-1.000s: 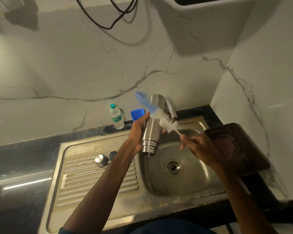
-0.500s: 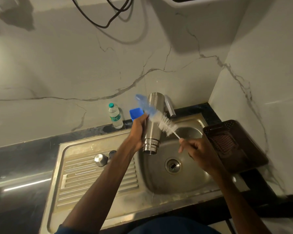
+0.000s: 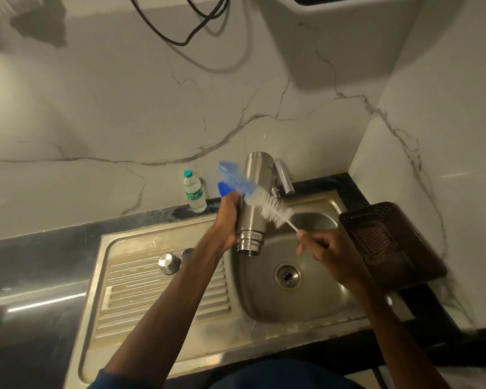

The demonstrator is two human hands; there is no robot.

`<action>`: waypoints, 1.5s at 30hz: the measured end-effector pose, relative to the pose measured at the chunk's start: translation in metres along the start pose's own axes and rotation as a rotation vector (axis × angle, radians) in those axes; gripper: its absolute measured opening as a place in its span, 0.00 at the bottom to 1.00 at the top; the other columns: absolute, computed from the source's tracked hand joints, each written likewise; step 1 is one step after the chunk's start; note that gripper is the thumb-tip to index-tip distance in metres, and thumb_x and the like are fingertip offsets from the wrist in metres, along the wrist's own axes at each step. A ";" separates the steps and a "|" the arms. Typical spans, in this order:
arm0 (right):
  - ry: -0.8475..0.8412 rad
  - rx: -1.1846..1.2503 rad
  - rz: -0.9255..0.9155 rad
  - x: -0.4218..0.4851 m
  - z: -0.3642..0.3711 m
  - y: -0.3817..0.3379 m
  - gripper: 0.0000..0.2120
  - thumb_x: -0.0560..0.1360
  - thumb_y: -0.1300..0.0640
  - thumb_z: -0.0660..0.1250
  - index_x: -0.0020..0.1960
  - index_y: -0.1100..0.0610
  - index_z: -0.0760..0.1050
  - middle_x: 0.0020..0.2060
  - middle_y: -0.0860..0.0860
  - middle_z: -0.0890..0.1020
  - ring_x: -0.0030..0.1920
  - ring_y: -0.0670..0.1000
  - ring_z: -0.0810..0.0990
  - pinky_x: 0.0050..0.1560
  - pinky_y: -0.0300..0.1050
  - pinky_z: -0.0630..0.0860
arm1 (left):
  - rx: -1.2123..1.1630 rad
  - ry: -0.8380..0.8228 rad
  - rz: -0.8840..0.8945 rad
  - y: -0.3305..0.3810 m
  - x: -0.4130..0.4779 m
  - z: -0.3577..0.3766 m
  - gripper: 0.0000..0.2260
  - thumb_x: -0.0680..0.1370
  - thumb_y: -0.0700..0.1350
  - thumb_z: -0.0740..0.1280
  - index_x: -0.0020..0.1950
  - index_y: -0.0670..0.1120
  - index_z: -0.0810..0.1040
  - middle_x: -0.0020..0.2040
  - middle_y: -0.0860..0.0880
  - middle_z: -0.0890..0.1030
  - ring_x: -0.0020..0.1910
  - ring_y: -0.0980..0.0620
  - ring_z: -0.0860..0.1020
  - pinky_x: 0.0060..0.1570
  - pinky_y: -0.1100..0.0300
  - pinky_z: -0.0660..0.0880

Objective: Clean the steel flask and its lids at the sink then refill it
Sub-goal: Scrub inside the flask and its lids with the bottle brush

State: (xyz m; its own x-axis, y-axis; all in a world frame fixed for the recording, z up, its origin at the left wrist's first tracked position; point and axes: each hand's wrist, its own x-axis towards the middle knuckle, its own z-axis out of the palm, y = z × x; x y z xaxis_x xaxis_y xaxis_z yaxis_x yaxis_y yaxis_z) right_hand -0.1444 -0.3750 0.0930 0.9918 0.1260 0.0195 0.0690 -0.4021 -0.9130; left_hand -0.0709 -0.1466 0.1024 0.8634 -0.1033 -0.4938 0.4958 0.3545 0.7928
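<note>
Flask-scrubbing at the sink. On the drainboard a steel lid and a dark lid are set just beside each other, clear of the basin, presumably parked for separate washing. A bottle is stood upright on the counter behind, perhaps for the refill. The flask is gripped round its body by the left hand and held mouth-down over the basin, so that water can drain. The brush is laid across the flask's outer wall, its thin handle pinched in the right hand — the outside, it seems, is being scrubbed. A basket is kept at far right.
</note>
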 end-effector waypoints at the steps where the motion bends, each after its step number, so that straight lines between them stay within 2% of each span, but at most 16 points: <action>1: 0.043 -0.002 0.006 0.005 0.001 0.003 0.20 0.83 0.51 0.67 0.35 0.56 0.83 0.19 0.44 0.69 0.22 0.45 0.64 0.28 0.41 0.63 | 0.000 -0.061 0.004 0.001 0.000 0.006 0.18 0.84 0.56 0.60 0.58 0.42 0.78 0.45 0.41 0.83 0.39 0.45 0.83 0.38 0.54 0.83; 4: 0.017 -0.001 -0.017 0.008 -0.001 0.008 0.20 0.82 0.51 0.67 0.35 0.57 0.83 0.19 0.45 0.69 0.21 0.46 0.64 0.28 0.43 0.63 | -0.007 -0.072 -0.040 0.001 -0.006 0.008 0.20 0.84 0.58 0.60 0.59 0.41 0.77 0.43 0.41 0.84 0.38 0.44 0.83 0.37 0.54 0.83; 8: -0.188 -0.003 -0.046 -0.004 -0.007 0.013 0.19 0.83 0.59 0.66 0.36 0.66 0.82 0.20 0.42 0.74 0.21 0.42 0.67 0.33 0.41 0.71 | 0.014 0.093 -0.058 0.000 0.002 -0.002 0.15 0.88 0.50 0.56 0.47 0.43 0.73 0.40 0.47 0.78 0.36 0.52 0.79 0.37 0.59 0.79; 11: -0.136 -0.010 -0.021 0.002 -0.011 0.024 0.20 0.81 0.46 0.67 0.36 0.57 0.83 0.21 0.46 0.74 0.22 0.45 0.67 0.33 0.51 0.72 | 0.076 0.000 -0.014 0.004 0.001 0.002 0.21 0.87 0.53 0.54 0.48 0.39 0.75 0.37 0.44 0.82 0.33 0.51 0.82 0.34 0.60 0.81; 13: -0.011 -0.044 -0.012 0.013 -0.012 0.023 0.23 0.80 0.39 0.66 0.36 0.54 0.83 0.21 0.49 0.72 0.22 0.50 0.66 0.28 0.50 0.67 | 0.110 -0.048 0.014 0.005 -0.006 0.008 0.19 0.86 0.55 0.57 0.56 0.41 0.78 0.45 0.40 0.84 0.38 0.46 0.84 0.40 0.54 0.83; 17: 0.136 -0.050 -0.046 0.029 -0.014 0.008 0.21 0.83 0.49 0.66 0.35 0.57 0.82 0.18 0.42 0.70 0.20 0.43 0.64 0.28 0.38 0.65 | 0.038 -0.130 0.004 0.001 -0.009 0.015 0.20 0.85 0.57 0.59 0.60 0.41 0.78 0.56 0.33 0.82 0.51 0.37 0.81 0.58 0.43 0.77; 21: -0.076 -0.048 -0.075 0.023 -0.020 0.018 0.22 0.81 0.45 0.66 0.34 0.56 0.82 0.19 0.46 0.69 0.21 0.49 0.64 0.28 0.47 0.65 | 0.109 -0.017 0.056 0.002 -0.001 0.010 0.18 0.86 0.55 0.56 0.56 0.43 0.78 0.48 0.41 0.84 0.42 0.45 0.84 0.45 0.51 0.83; 24: -0.109 -0.066 -0.066 0.023 -0.022 0.021 0.22 0.82 0.45 0.66 0.34 0.55 0.82 0.21 0.52 0.74 0.22 0.56 0.68 0.33 0.58 0.76 | 0.135 -0.014 0.084 0.004 0.000 0.007 0.19 0.85 0.58 0.57 0.58 0.43 0.78 0.46 0.42 0.83 0.41 0.46 0.83 0.44 0.51 0.82; 25: -0.066 -0.060 -0.060 0.025 -0.023 0.018 0.21 0.82 0.45 0.67 0.34 0.55 0.82 0.22 0.53 0.76 0.22 0.56 0.69 0.34 0.57 0.76 | 0.137 -0.039 0.084 0.004 -0.001 0.007 0.20 0.85 0.58 0.58 0.60 0.43 0.77 0.49 0.41 0.83 0.43 0.45 0.83 0.47 0.50 0.82; 27: 0.047 -0.052 -0.036 0.033 -0.024 0.010 0.21 0.82 0.47 0.67 0.35 0.57 0.82 0.20 0.48 0.74 0.20 0.45 0.68 0.29 0.43 0.71 | 0.113 -0.108 0.049 0.006 -0.005 0.010 0.22 0.84 0.59 0.59 0.62 0.42 0.77 0.52 0.37 0.84 0.46 0.41 0.83 0.50 0.48 0.81; 29: 0.133 -0.060 -0.028 0.042 -0.026 0.003 0.21 0.82 0.50 0.67 0.35 0.60 0.82 0.18 0.43 0.71 0.19 0.43 0.67 0.26 0.31 0.64 | 0.087 -0.155 0.014 0.007 -0.009 0.013 0.21 0.83 0.58 0.62 0.62 0.41 0.77 0.50 0.35 0.84 0.46 0.40 0.82 0.53 0.47 0.79; 33: 0.071 -0.059 -0.036 0.050 -0.032 0.002 0.21 0.82 0.50 0.67 0.34 0.60 0.82 0.17 0.45 0.67 0.18 0.43 0.63 0.24 0.31 0.61 | 0.081 -0.175 0.013 0.008 -0.008 0.014 0.22 0.80 0.57 0.68 0.61 0.40 0.77 0.53 0.34 0.84 0.46 0.39 0.82 0.55 0.46 0.79; 37: -0.038 -0.044 -0.023 0.044 -0.038 0.000 0.23 0.82 0.53 0.66 0.35 0.67 0.80 0.17 0.44 0.69 0.18 0.43 0.63 0.26 0.29 0.65 | 0.063 -0.161 0.039 0.009 -0.006 0.013 0.19 0.82 0.56 0.65 0.62 0.41 0.75 0.55 0.34 0.84 0.52 0.37 0.81 0.60 0.43 0.77; 40: 0.036 -0.070 -0.029 0.049 -0.039 -0.005 0.22 0.82 0.51 0.66 0.36 0.64 0.81 0.17 0.43 0.69 0.18 0.43 0.65 0.26 0.30 0.65 | 0.078 -0.154 0.050 0.006 -0.006 0.014 0.17 0.83 0.55 0.63 0.60 0.41 0.75 0.53 0.34 0.85 0.54 0.35 0.80 0.67 0.37 0.73; 43: 0.182 -0.106 -0.026 0.059 -0.041 -0.012 0.22 0.82 0.48 0.67 0.35 0.60 0.83 0.16 0.43 0.69 0.19 0.44 0.66 0.27 0.30 0.65 | 0.137 -0.166 0.057 0.007 -0.009 0.017 0.15 0.84 0.53 0.61 0.60 0.41 0.76 0.47 0.39 0.86 0.47 0.41 0.84 0.59 0.44 0.79; 45: 0.193 -0.141 -0.031 0.062 -0.043 -0.015 0.21 0.83 0.49 0.66 0.35 0.59 0.83 0.16 0.43 0.69 0.19 0.43 0.68 0.28 0.29 0.66 | 0.193 -0.139 0.077 0.008 -0.007 0.017 0.17 0.83 0.54 0.63 0.61 0.41 0.77 0.50 0.36 0.86 0.47 0.41 0.84 0.56 0.45 0.80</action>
State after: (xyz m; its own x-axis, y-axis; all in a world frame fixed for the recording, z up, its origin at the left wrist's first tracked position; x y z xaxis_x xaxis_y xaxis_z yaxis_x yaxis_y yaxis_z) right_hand -0.0797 -0.4001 0.1255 0.9901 -0.0300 0.1371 0.1010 -0.5253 -0.8449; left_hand -0.0715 -0.1584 0.1187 0.8974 -0.2142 -0.3857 0.4249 0.1840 0.8864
